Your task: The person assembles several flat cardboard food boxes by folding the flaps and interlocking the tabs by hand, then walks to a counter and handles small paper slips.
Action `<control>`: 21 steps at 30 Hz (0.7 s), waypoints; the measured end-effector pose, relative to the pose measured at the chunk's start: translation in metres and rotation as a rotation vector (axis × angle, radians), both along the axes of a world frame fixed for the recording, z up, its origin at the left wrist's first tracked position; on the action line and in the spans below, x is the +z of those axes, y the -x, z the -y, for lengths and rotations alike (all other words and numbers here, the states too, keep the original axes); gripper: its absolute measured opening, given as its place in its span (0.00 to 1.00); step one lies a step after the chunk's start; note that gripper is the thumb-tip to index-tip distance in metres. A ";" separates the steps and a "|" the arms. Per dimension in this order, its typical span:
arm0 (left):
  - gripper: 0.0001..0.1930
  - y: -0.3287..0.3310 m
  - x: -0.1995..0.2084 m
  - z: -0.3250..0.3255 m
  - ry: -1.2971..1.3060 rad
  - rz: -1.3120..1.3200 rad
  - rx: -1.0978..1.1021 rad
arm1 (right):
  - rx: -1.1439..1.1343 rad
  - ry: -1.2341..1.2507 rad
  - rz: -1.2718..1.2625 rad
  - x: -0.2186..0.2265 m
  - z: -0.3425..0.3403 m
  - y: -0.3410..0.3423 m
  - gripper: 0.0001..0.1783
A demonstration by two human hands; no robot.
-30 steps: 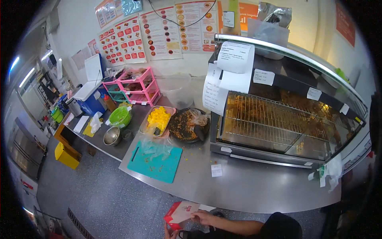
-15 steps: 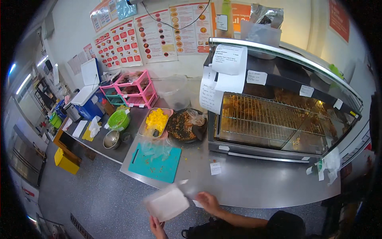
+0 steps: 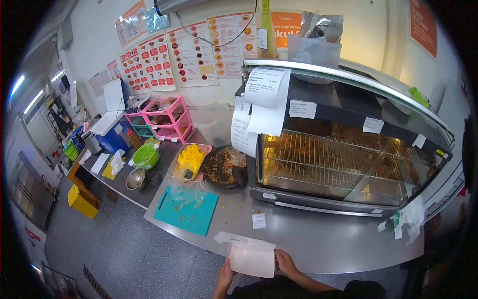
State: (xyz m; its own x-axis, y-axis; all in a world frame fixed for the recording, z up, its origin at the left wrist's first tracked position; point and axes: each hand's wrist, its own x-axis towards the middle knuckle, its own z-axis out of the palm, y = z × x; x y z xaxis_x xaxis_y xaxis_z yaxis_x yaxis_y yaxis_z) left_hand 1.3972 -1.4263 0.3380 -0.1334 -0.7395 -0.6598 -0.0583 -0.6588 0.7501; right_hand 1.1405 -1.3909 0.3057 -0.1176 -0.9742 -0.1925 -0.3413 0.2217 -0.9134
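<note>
A white cardboard food box [image 3: 252,260] is held low at the front edge of the steel counter. Its lid flap [image 3: 245,240] lies folded back toward the counter. My left hand [image 3: 225,274] grips the box by its left side, and my right hand [image 3: 287,262] holds it by the right side. Some fingers are hidden behind the cardboard. Beyond the box, a small printed paper slip [image 3: 258,221] lies on the steel counter [image 3: 308,239]. To the left is a turquoise cutting board [image 3: 186,212] with crumbs and a crumpled clear plastic bag [image 3: 190,193] on it.
A glass-fronted food warmer [image 3: 328,169] with wire racks fills the counter's right side. At the back stand a tray of yellow food pieces [image 3: 173,172] and a black stone-like dish [image 3: 219,183] of brown crumbs. Further left are a green basket [image 3: 146,156], a metal bowl [image 3: 135,179] and a pink rack [image 3: 185,119].
The box has moved right, over the counter's front edge, with my left hand on it. My right hand, apart from the box before, now grips its right side.
</note>
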 end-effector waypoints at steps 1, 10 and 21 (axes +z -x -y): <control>0.32 0.006 -0.007 0.002 0.097 -0.079 0.034 | -0.125 -0.147 0.281 -0.010 0.005 0.007 0.30; 0.26 0.077 -0.012 0.006 0.331 0.161 0.068 | -0.230 0.033 0.252 0.024 -0.006 0.043 0.33; 0.20 0.095 0.005 0.001 0.540 0.281 -0.085 | -0.401 -0.079 0.320 -0.023 0.014 0.087 0.32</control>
